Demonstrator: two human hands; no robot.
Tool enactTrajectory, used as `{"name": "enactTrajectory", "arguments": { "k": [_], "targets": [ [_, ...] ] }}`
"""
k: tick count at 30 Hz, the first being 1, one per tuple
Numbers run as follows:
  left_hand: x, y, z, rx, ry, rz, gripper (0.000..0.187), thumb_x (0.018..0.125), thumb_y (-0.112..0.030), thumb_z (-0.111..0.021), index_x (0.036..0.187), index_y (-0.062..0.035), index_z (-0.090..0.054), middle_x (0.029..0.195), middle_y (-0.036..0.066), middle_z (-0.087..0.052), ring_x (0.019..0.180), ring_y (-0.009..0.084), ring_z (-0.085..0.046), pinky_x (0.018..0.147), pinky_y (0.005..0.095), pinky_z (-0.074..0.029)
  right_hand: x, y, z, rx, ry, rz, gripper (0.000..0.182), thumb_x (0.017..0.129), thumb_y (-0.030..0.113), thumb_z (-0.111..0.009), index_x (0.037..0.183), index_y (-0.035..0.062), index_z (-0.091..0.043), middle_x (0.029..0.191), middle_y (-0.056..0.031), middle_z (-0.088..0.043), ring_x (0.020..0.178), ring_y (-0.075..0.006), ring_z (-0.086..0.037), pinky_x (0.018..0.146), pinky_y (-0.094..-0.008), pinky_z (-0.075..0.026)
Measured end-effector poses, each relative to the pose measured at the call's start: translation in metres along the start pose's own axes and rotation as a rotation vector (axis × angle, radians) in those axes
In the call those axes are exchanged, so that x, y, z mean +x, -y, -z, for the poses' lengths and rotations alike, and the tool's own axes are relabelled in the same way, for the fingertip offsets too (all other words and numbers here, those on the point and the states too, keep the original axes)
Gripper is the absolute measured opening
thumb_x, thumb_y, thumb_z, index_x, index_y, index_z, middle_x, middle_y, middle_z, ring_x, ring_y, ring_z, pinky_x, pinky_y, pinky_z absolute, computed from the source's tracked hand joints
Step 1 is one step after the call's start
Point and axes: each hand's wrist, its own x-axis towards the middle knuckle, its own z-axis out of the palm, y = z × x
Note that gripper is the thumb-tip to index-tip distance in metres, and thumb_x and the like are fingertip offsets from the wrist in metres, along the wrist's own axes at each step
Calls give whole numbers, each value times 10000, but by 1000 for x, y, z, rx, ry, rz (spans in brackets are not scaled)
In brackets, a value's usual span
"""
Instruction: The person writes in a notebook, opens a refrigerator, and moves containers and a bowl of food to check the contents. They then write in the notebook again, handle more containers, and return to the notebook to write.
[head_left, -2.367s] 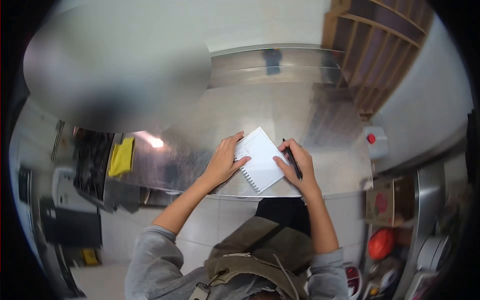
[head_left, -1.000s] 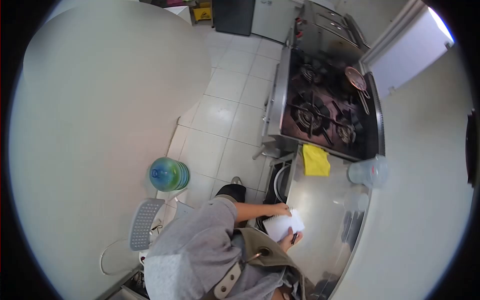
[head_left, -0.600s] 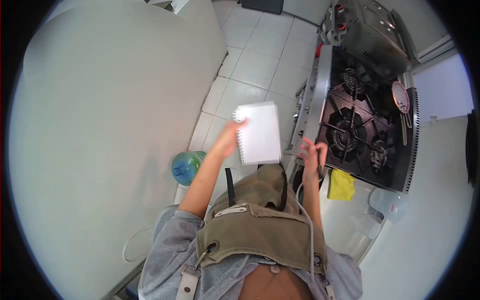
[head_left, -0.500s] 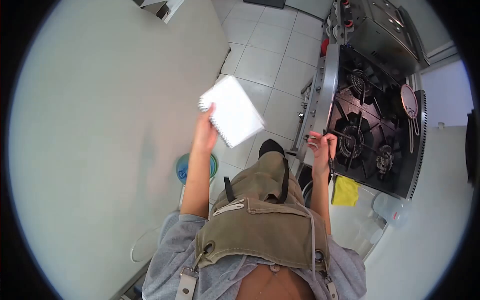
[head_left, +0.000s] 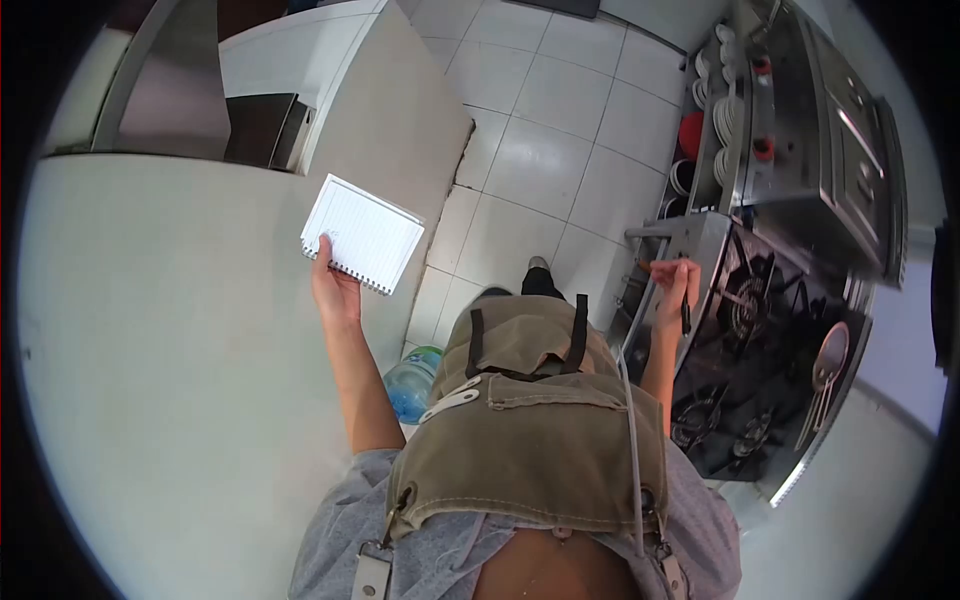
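Left hand (head_left: 335, 285) with notepad (head_left: 362, 233) now farther left, raised.

The left hand (head_left: 335, 285) covers the near edge of the spiral notepad (head_left: 362, 233), whose ruled lines show but whose writing, if any, is too small to read. The right hand (head_left: 676, 288) wraps most of a dark pen (head_left: 685, 318), leaving only its lower end visible. The water bottle (head_left: 412, 381) sits partly behind the apron (head_left: 530, 440). The stove (head_left: 770, 370) is cut by the dark lens border at right.
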Motion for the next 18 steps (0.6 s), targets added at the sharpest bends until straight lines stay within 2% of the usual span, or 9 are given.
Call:
{"name": "enactTrajectory", "arguments": {
  "k": [3,5,9,10,11,13,15,17,18],
  "targets": [
    [40,3,-10,-38,-40,14,383,920,-219,-528,1200,37,-474,1165,124,-566,1057,211,-565,897,353,-478,59,19,-54,-73,100,63,259,968,264,-402,909,30,-494,754,-89,-611,673,-146,-572,646,-255,-458],
    [75,18,-10,-54,-40,26,402,920,-207,-526,1225,41,-446,1191,129,-548,1089,224,-545,937,370,-447,94,24,-90,-217,202,120,242,968,189,-386,865,4,-503,765,-95,-621,658,-119,-549,647,-236,-448],
    [145,48,-39,-113,-63,228,412,908,-216,-528,1227,33,-451,1194,123,-548,1095,227,-536,957,366,-415,155,23,-154,-448,310,110,166,934,146,-459,880,4,-527,754,-86,-624,646,-140,-564,627,-245,-451],
    [169,58,-50,-102,-37,246,412,908,-216,-528,1227,33,-451,1194,123,-548,1095,227,-536,957,366,-415,167,19,-170,-452,277,107,166,934,146,-459,880,4,-527,754,-86,-624,646,-140,-564,627,-245,-451],
    [227,62,-81,-48,24,286,409,901,-224,-537,1214,30,-467,1175,120,-559,1080,224,-542,944,359,-417,198,18,-208,-548,286,149,141,926,139,-474,892,12,-527,742,-88,-627,637,-152,-577,615,-253,-456],
    [277,58,-122,-11,78,309,406,894,-232,-545,1202,26,-483,1155,117,-570,1065,220,-547,931,353,-420,227,20,-250,-644,313,203,118,918,132,-488,905,21,-527,730,-89,-630,628,-164,-590,604,-261,-461],
    [341,48,-182,52,187,351,386,886,-230,-559,1169,27,-509,1113,109,-588,1030,211,-557,911,339,-421,258,25,-301,-553,271,213,97,911,130,-501,919,36,-520,704,-99,-631,629,-187,-617,591,-290,-473],
    [390,25,-251,18,274,312,372,889,-227,-560,1155,29,-514,1097,98,-589,1007,194,-559,893,323,-428,283,32,-348,-407,260,152,92,905,126,-507,914,35,-515,709,-108,-631,651,-201,-630,603,-295,-478],
    [417,17,-280,37,323,296,364,892,-227,-560,1146,31,-517,1092,94,-590,1004,188,-558,884,316,-433,294,48,-368,-440,313,153,99,905,129,-506,916,32,-516,723,-110,-633,660,-200,-626,620,-297,-477]
  ]
}}
